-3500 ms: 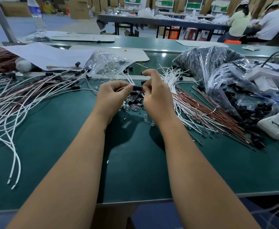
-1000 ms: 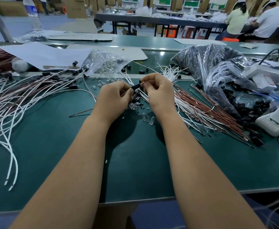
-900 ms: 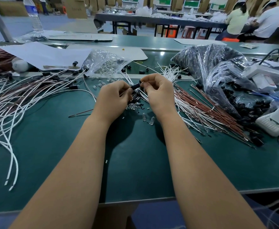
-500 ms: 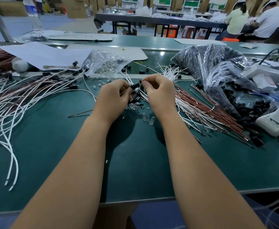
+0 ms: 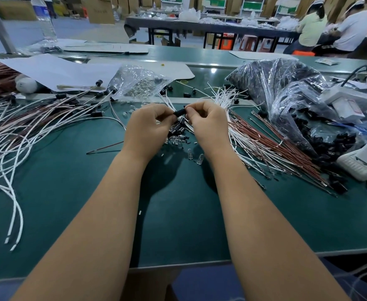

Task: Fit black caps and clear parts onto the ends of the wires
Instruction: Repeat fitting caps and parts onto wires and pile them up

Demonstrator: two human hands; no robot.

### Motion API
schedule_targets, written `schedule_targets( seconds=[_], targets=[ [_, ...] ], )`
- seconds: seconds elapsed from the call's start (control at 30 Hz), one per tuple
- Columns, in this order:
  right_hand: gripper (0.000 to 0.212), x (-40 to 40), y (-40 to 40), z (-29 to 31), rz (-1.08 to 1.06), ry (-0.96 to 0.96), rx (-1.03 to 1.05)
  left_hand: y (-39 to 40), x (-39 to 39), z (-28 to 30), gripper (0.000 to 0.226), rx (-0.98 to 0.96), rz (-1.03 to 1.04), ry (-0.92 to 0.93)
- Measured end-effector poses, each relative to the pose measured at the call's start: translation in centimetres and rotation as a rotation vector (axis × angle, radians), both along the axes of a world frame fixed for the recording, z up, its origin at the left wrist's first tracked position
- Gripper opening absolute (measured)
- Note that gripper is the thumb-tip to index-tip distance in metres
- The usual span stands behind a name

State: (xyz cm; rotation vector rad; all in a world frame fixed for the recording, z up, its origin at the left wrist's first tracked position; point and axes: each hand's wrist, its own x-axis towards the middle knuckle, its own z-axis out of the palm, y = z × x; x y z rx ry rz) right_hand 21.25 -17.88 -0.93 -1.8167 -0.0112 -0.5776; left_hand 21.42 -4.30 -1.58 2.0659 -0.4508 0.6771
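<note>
The green table (image 5: pixel 178 224) runs out from its near edge, bare arms reaching across it to a little heap of clear parts (image 5: pixel 176 140) and black bits under the hands. Just above that heap, the left hand (image 5: pixel 149 129) and right hand (image 5: pixel 208 124) meet with curled fingers, both pinching one black cap (image 5: pixel 179 112); its long axis runs left-right, tilted up toward the right hand. Farther back, white wires (image 5: pixel 224 94) fan out, and other workers sit at a far table.
</note>
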Motion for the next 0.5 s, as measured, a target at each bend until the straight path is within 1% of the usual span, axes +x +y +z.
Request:
schedule_targets(
  seconds=[0.13,0.33,0.5],
  targets=[
    [0.006,-0.17,-0.02,0.03,-0.034,-0.042,-0.045,-0.11,0.15,-0.17,0.006,-0.057,-0.011,0.036],
    [0.015,-0.57,0.53,0.05,-0.049,-0.064,-0.159,0.04,0.44,-0.48,0.007,-0.112,-0.001,0.05],
    [0.015,-0.77,0.92,-0.09,-0.034,-0.092,-0.122,0.05,0.53,-0.57,0.007,-0.113,0.022,0.074]
  ],
)
